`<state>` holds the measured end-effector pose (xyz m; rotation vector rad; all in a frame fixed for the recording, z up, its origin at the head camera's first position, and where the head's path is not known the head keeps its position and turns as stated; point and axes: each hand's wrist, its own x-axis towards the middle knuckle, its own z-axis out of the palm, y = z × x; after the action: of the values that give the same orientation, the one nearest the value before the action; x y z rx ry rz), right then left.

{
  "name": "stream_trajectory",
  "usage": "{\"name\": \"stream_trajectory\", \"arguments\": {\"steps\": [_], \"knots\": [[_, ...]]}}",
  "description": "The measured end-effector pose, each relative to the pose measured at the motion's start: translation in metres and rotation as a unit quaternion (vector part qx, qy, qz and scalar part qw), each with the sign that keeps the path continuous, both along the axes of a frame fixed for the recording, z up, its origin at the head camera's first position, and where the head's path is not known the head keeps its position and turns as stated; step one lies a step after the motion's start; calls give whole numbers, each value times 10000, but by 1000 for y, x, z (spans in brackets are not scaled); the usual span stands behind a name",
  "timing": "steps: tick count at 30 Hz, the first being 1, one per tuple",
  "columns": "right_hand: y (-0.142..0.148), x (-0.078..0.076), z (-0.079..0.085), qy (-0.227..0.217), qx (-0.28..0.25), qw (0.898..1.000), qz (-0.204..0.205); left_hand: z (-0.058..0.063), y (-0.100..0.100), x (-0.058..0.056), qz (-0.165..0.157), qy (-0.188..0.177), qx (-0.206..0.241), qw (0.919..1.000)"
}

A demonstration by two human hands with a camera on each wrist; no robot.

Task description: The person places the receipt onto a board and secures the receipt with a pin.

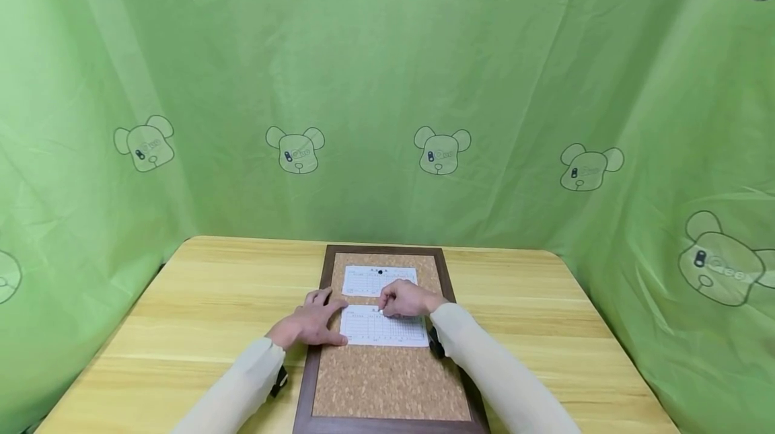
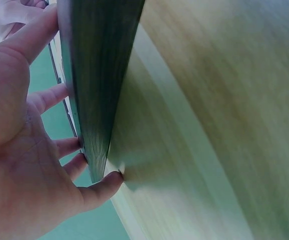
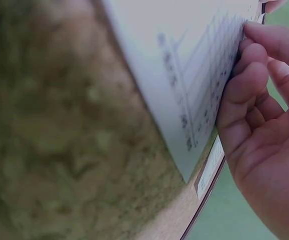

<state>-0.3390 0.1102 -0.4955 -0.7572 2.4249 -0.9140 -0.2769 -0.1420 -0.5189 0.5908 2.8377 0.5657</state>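
Observation:
Two white printed form sheets lie on a framed cork board (image 1: 392,383). A black push pin (image 1: 380,272) sits near the top middle of the upper sheet (image 1: 357,282). My left hand (image 1: 313,321) lies spread over the board's left frame, its thumb and a fingertip at the left edge of the lower sheet (image 1: 363,330). In the left wrist view the fingers reach along the dark wooden frame (image 2: 97,90). My right hand (image 1: 407,299), fingers curled, pinches a small push pin at the lower sheet's top middle; the fingertips mostly hide it.
The board lies on a light wooden table (image 1: 242,279), reaching close to its far edge. Green curtains (image 1: 375,205) with bear-head prints hang behind the table and on both sides.

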Motion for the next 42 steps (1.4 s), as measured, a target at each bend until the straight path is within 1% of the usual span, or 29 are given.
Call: {"name": "stream_trajectory", "arguments": {"steps": [4,9,12,14,16,20,24,26,30,33,36,39,42], "knots": [[-1,1,0,64,-29,10000,-20,2,0,1,-11,-12,-13,10000],[-1,0,-1,91,-38,9999,-87,8,1,5,-35,-18,-34,10000],[0,-1,-2,77,-36,9999,-54,10,2,6,-45,-63,-83,9999],[1,-1,-2,101,-53,9999,10,9,2,5,-27,-81,-77,9999],[2,-1,-2,104,-94,9999,71,5,1,4,-10,-90,-107,9999],[2,-2,-3,78,-177,9997,141,-1,1,1,3,-24,-6,10000],[2,-2,-1,23,-175,9997,179,-2,0,0,-2,5,-13,10000],[2,-3,-1,47,-153,9997,190,0,0,1,-5,11,-44,10000],[1,-4,-1,108,-125,9997,171,13,3,7,15,-86,-71,9999],[1,-3,0,99,-142,9998,142,17,3,9,32,-120,-79,9999],[1,-2,2,96,-150,9998,127,17,3,8,38,-104,-72,9999],[1,-2,2,77,-140,9998,142,21,4,10,17,-119,-88,9999],[1,-3,0,60,-125,9998,142,21,4,10,-7,-117,-120,9999]]}}
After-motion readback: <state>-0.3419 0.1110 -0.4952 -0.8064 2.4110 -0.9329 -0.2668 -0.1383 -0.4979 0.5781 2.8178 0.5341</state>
